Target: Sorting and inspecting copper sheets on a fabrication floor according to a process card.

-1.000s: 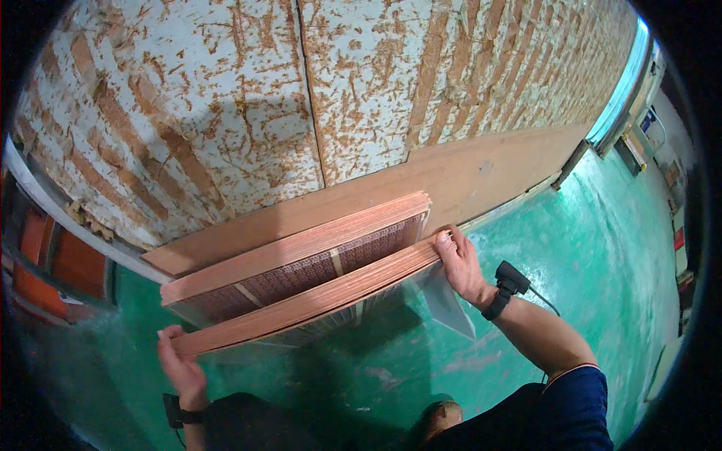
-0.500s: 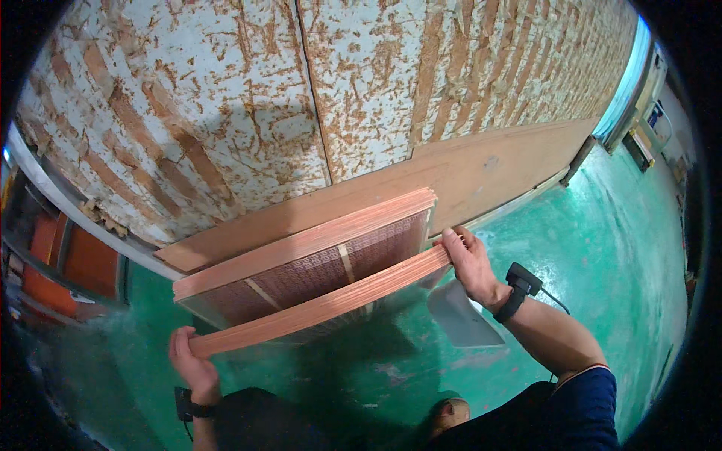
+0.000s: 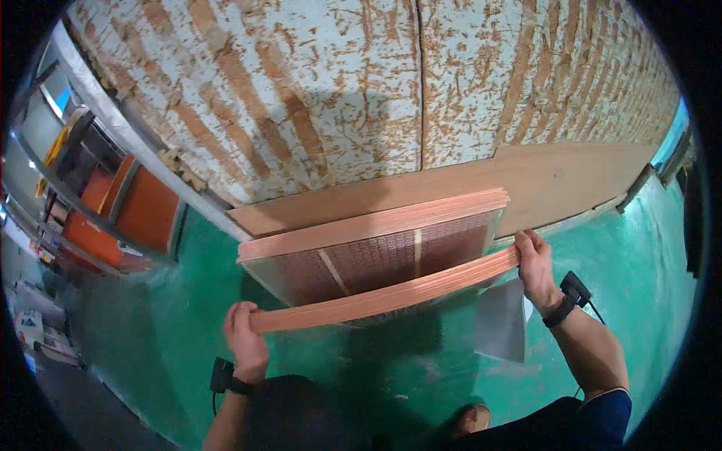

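Note:
A stack of thin sheets with pinkish-copper edges [image 3: 391, 298] hangs on edge before me, sagging slightly in the middle. My left hand [image 3: 247, 342] is closed on its left end, and my right hand [image 3: 535, 267] grips the right end, thumb on top. Behind it a second, thicker stack of like sheets [image 3: 376, 223] leans on the wall. Its front face is dark reddish-brown with a fine repeated pattern and pale strips. Whether the held stack's lower edge touches the floor is hidden from me.
A worn white and brown wall [image 3: 353, 90] with a plain brown board [image 3: 571, 177] along its foot stands ahead. Near my right hand a pale grey sheet [image 3: 500, 323] lies on the green floor [image 3: 361, 376]. An orange-panelled rack [image 3: 143, 207] stands at the left.
My view has swung left, so the wall, both stacks and my hands sit farther right in the picture. More of the orange rack shows. Both hands keep their hold on the front stack.

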Motion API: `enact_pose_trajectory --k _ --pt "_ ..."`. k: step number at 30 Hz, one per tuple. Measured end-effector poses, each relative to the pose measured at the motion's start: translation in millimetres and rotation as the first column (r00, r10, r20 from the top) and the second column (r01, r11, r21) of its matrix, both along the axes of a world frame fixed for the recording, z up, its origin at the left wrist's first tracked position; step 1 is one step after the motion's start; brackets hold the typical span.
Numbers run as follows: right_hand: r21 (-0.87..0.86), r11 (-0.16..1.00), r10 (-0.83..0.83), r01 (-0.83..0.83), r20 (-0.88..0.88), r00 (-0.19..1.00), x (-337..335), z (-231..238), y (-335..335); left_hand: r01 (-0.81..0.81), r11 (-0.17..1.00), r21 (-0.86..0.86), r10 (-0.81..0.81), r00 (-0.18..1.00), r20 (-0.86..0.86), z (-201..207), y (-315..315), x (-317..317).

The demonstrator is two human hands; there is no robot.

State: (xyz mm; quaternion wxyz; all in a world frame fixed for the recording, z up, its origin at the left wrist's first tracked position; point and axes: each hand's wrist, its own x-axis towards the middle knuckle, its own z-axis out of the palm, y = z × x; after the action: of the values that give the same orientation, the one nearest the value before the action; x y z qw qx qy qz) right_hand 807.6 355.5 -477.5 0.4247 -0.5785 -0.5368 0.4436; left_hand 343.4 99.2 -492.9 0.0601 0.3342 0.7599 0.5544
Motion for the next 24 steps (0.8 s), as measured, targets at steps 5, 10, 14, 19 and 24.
enact_pose_trajectory --k 5,10,14,19,24 --pt "0.021 1.000 0.016 -0.017 0.042 0.999 1.8 4.6 -8.5 0.167 0.965 -0.201 -0.171 0.985 -0.002 38.7 -4.2 -5.2" --pt "0.000 1.000 0.018 -0.018 0.079 0.997 -0.1 10.8 -8.0 0.361 0.653 -0.665 -0.665 0.694 -0.276 91.8 2.2 6.6" --pt "0.107 0.991 0.062 -0.076 0.132 0.989 4.0 6.5 -4.8 0.303 0.484 -0.821 -0.839 0.428 -0.336 100.3 17.9 13.7" --pt "0.106 0.992 0.030 -0.063 0.292 0.956 9.2 6.3 -4.5 0.264 0.393 -0.881 -0.864 0.433 -0.256 95.8 26.5 10.8" --pt "0.159 0.985 0.025 -0.072 0.283 0.959 2.7 7.4 5.3 0.231 0.362 -0.903 -0.864 0.446 -0.233 98.2 43.2 9.0"
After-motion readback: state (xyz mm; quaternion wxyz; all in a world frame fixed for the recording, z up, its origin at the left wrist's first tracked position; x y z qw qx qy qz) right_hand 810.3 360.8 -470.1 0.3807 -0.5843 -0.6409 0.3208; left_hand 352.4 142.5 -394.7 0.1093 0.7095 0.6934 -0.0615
